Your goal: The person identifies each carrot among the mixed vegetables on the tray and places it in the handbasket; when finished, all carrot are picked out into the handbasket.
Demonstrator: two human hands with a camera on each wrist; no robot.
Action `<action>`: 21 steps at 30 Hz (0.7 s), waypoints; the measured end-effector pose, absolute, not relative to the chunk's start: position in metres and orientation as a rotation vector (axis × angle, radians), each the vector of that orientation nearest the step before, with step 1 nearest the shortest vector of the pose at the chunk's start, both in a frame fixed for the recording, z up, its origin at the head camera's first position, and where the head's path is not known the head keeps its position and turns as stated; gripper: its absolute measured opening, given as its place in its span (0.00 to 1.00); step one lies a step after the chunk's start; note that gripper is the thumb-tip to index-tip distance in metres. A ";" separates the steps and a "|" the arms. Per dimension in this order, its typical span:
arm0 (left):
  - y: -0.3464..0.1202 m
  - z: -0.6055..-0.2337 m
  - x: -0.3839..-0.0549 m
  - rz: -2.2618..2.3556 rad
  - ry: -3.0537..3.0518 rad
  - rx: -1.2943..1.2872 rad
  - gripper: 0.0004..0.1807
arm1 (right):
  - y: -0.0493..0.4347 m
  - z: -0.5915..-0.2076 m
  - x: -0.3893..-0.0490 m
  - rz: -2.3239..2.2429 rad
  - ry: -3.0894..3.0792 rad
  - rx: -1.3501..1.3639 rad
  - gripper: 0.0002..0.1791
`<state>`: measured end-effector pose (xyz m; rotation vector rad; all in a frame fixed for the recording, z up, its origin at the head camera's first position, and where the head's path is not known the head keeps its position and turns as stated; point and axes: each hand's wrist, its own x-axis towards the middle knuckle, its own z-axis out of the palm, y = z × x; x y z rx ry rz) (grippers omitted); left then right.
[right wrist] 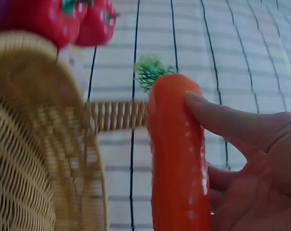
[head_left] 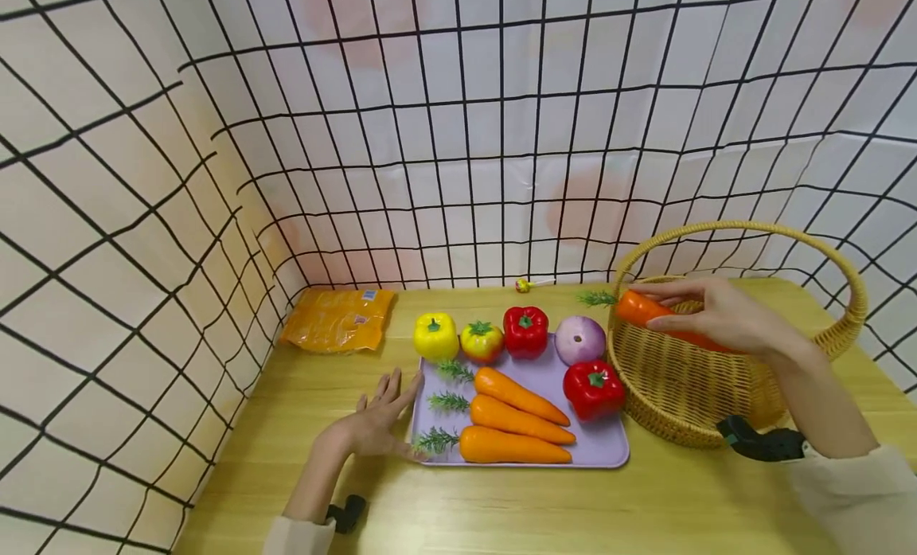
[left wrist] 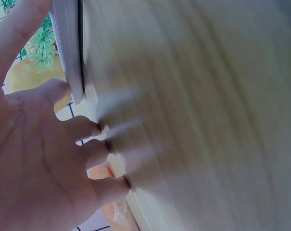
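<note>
My right hand [head_left: 723, 312] grips a carrot [head_left: 641, 308] with a green leafy top, held over the wicker basket [head_left: 673, 388]. Thumb and fingers pinch the carrot's thick end in the right wrist view, where the basket rim [right wrist: 25, 43] shows on the left. My left hand [head_left: 376, 420] spreads its fingers at the left edge of the lilac tray [head_left: 602, 451], with fingertips on the table and tray rim. Several carrots [head_left: 516, 455] lie side by side on the tray. A red bell pepper [head_left: 595, 389] sits at its right end, close to the basket.
Along the tray's back stand a yellow bell pepper [head_left: 435, 337], a red-and-yellow fruit [head_left: 481, 342], another red pepper [head_left: 526, 332] and a purple onion [head_left: 580, 340]. An orange packet [head_left: 338, 321] lies back left. A lollipop [head_left: 524, 285] lies by the gridded cloth wall [head_left: 458, 141]. The basket's tall handle [head_left: 745, 227] arches up.
</note>
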<state>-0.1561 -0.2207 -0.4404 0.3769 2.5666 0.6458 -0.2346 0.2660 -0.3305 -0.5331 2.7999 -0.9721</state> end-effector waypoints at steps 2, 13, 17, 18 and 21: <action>-0.222 -0.441 -0.156 0.638 2.570 0.358 0.69 | 0.278 -0.336 -0.242 -0.939 2.806 -0.531 0.30; -0.220 -0.443 -0.157 0.574 2.585 0.340 0.68 | 0.333 -0.358 -0.271 -0.724 2.807 -0.360 0.39; -0.219 -0.443 -0.161 0.556 2.586 0.343 0.68 | 0.348 -0.370 -0.286 -0.813 2.744 -0.245 0.43; -0.218 -0.444 -0.162 0.550 2.583 0.344 0.68 | 0.350 -0.374 -0.288 -0.850 2.725 -0.214 0.43; -0.218 -0.446 -0.165 0.526 2.582 0.346 0.68 | 0.356 -0.386 -0.294 -0.966 2.684 -0.138 0.43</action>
